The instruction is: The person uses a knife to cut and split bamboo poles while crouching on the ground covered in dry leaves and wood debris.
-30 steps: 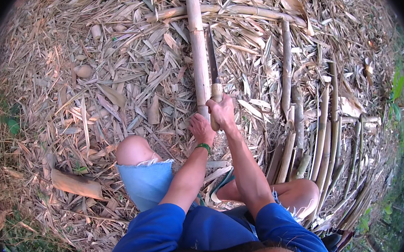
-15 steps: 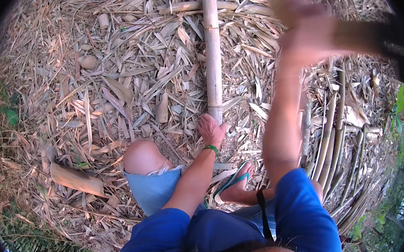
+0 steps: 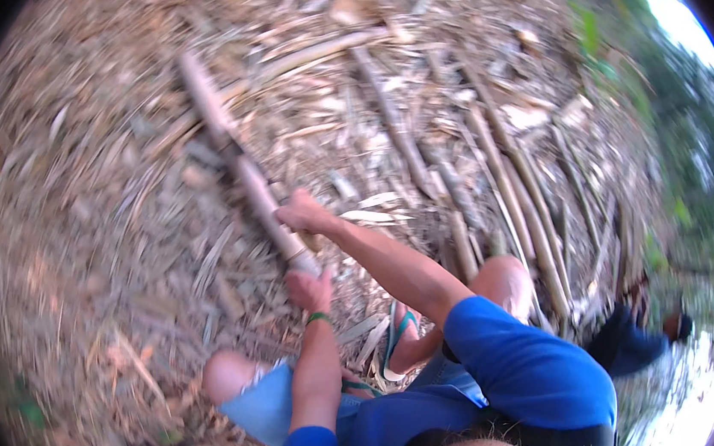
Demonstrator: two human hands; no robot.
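A bamboo pole [image 3: 258,198] slants from the upper left down toward me. My left hand [image 3: 310,289], with a green band at its wrist, is closed round the pole's near end. Farther along, my right hand [image 3: 305,214] is clenched on the handle of what looks like a machete, beside the pole. Its handle end [image 3: 312,243] pokes out below my fist. The dark blade [image 3: 232,147] seems to lie across the pole; motion blur hides its exact outline and whether it has cut in.
Dry leaves and husks [image 3: 144,243] litter the ground. Across the pole's far part runs a thinner bamboo stick [image 3: 315,52]. Several cut poles [image 3: 527,206] lie to the right. My sandalled foot [image 3: 404,339] is close to the left hand. Another person [image 3: 631,341] shows at the lower right.
My right hand has come down from the upper right to the pole with the machete. The view has swung right, so the pole now slants left. My left hand keeps its hold.
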